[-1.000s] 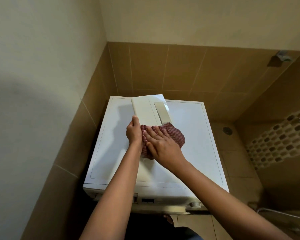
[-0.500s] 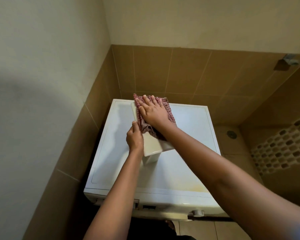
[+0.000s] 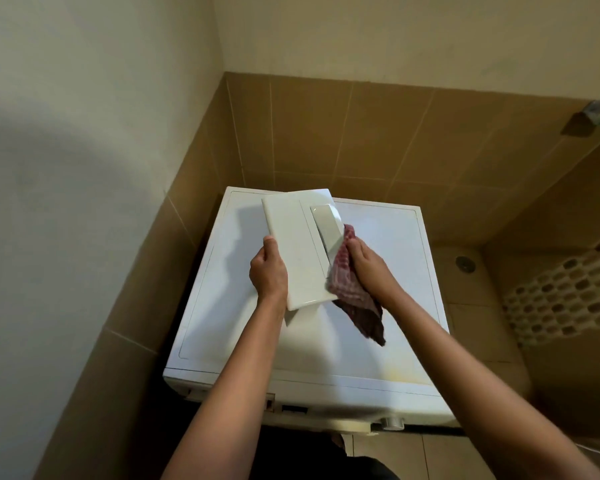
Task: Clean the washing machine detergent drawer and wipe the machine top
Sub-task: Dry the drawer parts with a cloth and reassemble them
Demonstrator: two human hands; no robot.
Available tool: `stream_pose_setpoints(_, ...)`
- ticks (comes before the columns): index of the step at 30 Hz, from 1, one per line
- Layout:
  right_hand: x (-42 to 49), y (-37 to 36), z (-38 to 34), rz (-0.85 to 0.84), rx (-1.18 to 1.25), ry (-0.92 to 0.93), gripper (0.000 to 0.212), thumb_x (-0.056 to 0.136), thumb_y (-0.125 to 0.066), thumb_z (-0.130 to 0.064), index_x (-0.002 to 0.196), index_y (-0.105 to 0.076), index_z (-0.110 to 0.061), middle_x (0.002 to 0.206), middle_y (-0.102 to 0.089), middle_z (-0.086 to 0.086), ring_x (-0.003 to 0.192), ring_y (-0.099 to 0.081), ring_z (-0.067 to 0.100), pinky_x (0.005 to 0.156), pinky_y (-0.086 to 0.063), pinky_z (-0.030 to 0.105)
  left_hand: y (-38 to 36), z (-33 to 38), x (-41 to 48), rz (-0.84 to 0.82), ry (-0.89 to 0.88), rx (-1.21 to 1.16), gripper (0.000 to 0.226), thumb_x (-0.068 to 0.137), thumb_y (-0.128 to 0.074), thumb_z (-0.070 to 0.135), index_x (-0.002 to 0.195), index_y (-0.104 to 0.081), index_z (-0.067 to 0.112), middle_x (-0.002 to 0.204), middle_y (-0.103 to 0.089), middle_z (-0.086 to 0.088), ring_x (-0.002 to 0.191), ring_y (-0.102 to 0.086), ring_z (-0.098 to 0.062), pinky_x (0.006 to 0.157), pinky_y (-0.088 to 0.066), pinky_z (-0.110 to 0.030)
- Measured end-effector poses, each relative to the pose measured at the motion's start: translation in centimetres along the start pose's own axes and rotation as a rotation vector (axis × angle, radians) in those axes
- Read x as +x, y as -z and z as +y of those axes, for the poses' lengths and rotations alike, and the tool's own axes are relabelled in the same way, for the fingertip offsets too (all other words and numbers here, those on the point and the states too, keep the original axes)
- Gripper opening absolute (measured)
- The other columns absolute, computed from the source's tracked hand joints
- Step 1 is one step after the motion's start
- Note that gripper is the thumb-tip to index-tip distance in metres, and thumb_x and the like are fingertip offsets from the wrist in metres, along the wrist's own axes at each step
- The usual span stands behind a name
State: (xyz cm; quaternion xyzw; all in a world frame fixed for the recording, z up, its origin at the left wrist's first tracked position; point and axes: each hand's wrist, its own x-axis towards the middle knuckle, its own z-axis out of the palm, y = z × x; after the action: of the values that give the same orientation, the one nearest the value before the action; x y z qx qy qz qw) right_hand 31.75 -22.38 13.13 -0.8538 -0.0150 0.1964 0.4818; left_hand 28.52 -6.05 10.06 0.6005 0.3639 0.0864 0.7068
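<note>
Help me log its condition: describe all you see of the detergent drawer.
The detergent drawer is a long, glossy white plastic piece, face toward the camera, with a greyish handle panel on its right. It is held tilted over the washing machine top. The left hand grips its left edge; the right hand holds a red cloth against its right edge.

Both forearms bare to the near edge, left hand (image 3: 268, 271) and right hand (image 3: 367, 268) bare too; what looks like dark clothing (image 3: 326, 467) shows low between them.
</note>
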Motion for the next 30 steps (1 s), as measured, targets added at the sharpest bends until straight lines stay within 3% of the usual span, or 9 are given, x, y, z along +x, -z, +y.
stream_pose_setpoints(2, -1.9, -0.4, 0.2, 0.024, -0.057, 0.032, 0.040, 0.104, -0.023, -0.038, 0.136, -0.043, -0.026, 0.126, -0.059, 0.010, 0.101, -0.055, 0.020, 0.081, -0.039, 0.029, 0.1, 0.0, 0.0, -0.003, -0.003, 0.007, 0.031, 0.099, -0.040, 0.049, 0.084, -0.056, 0.026, 0.099, -0.069, -0.003, 0.089, -0.068, -0.021, 0.079, -0.058, -0.033)
stream_pose_setpoints(4, -3.0, -1.1, 0.8, 0.066, -0.160, 0.069, 0.045, 0.104, -0.022, -0.036, 0.147, -0.026, -0.025, 0.139, -0.050, 0.012, 0.114, -0.053, 0.027, 0.083, -0.038, 0.032, 0.1, 0.1, -0.1, -0.006, 0.003, 0.007, 0.031, 0.099, -0.040, 0.049, 0.085, -0.057, 0.027, 0.101, -0.069, -0.005, 0.090, -0.068, -0.023, 0.082, -0.058, -0.035)
stream_pose_setpoints(6, -3.5, -1.9, 1.4, 0.123, -0.316, 0.149, 0.053, 0.104, -0.021, -0.034, 0.153, -0.007, -0.024, 0.160, -0.014, 0.006, 0.143, -0.026, 0.023, 0.106, -0.034, 0.037, 0.1, 0.2, -0.1, -0.002, 0.007, 0.009, 0.031, 0.099, -0.040, 0.048, 0.084, -0.057, 0.027, 0.102, -0.070, -0.005, 0.091, -0.068, -0.023, 0.083, -0.058, -0.036)
stream_pose_setpoints(8, -3.8, -2.7, 1.7, 0.158, -0.551, 0.293, 0.054, 0.103, -0.013, -0.033, 0.153, 0.000, -0.019, 0.158, 0.015, -0.002, 0.145, 0.014, 0.014, 0.121, -0.001, 0.034, 0.0, 0.2, -0.1, 0.007, 0.009, 0.020, 0.033, 0.099, -0.040, 0.049, 0.084, -0.058, 0.026, 0.102, -0.070, -0.006, 0.091, -0.068, -0.023, 0.083, -0.058, -0.036)
stream_pose_setpoints(10, -4.1, -3.3, 1.8, 0.163, -0.708, 0.397, 0.060, 0.095, -0.001, -0.039, 0.152, -0.004, -0.018, 0.153, 0.018, -0.005, 0.140, 0.026, 0.014, 0.116, 0.016, 0.028, 0.0, 0.3, -0.2, 0.013, 0.008, 0.026, 0.035, 0.099, -0.039, 0.050, 0.087, -0.059, 0.024, 0.102, -0.070, -0.006, 0.091, -0.068, -0.024, 0.084, -0.058, -0.038)
stream_pose_setpoints(14, -4.2, -3.6, 2.5, 0.159, -0.775, 0.433, 0.061, 0.093, 0.001, -0.042, 0.151, -0.002, -0.023, 0.156, 0.013, -0.005, 0.144, 0.021, 0.017, 0.117, 0.012, 0.032, 0.0, 0.3, -0.3, 0.021, 0.005, 0.032, 0.038, 0.099, -0.038, 0.049, 0.094, -0.060, 0.019, 0.103, -0.070, -0.007, 0.090, -0.068, -0.024, 0.081, -0.058, -0.035)
stream_pose_setpoints(19, -4.6, -3.9, 2.6, 0.139, -0.802, 0.559, 0.054, 0.098, -0.017, -0.036, 0.151, -0.023, -0.024, 0.158, -0.017, 0.003, 0.147, -0.005, 0.025, 0.119, -0.001, 0.035, -0.1, 0.5, -0.4, 0.032, 0.015, 0.043, 0.038, 0.100, -0.038, 0.049, 0.097, -0.061, 0.019, 0.101, -0.069, -0.009, 0.088, -0.068, -0.026, 0.080, -0.058, -0.037)
stream_pose_setpoints(25, -3.1, -4.7, -1.0, 0.032, -0.835, 0.570, 0.061, 0.092, -0.002, -0.046, 0.151, -0.013, -0.033, 0.159, -0.008, -0.006, 0.145, 0.007, 0.011, 0.115, 0.009, 0.028, -0.3, 0.5, -0.4, 0.050, 0.006, 0.021, 0.040, 0.100, -0.036, 0.049, 0.106, -0.064, 0.020, 0.106, -0.070, -0.007, 0.094, -0.067, -0.024, 0.090, -0.056, -0.043)
stream_pose_setpoints(30, 1.3, -5.1, -3.2, 0.036, -0.783, 0.466, 0.049, 0.103, -0.020, -0.036, 0.151, -0.011, -0.037, 0.160, -0.003, -0.008, 0.148, 0.004, 0.014, 0.118, 0.005, 0.036, -0.1, 0.8, -0.6, 0.042, 0.035, 0.040, 0.037, 0.098, -0.037, 0.051, 0.100, -0.063, 0.025, 0.105, -0.070, -0.007, 0.094, -0.066, -0.026, 0.090, -0.055, -0.045)
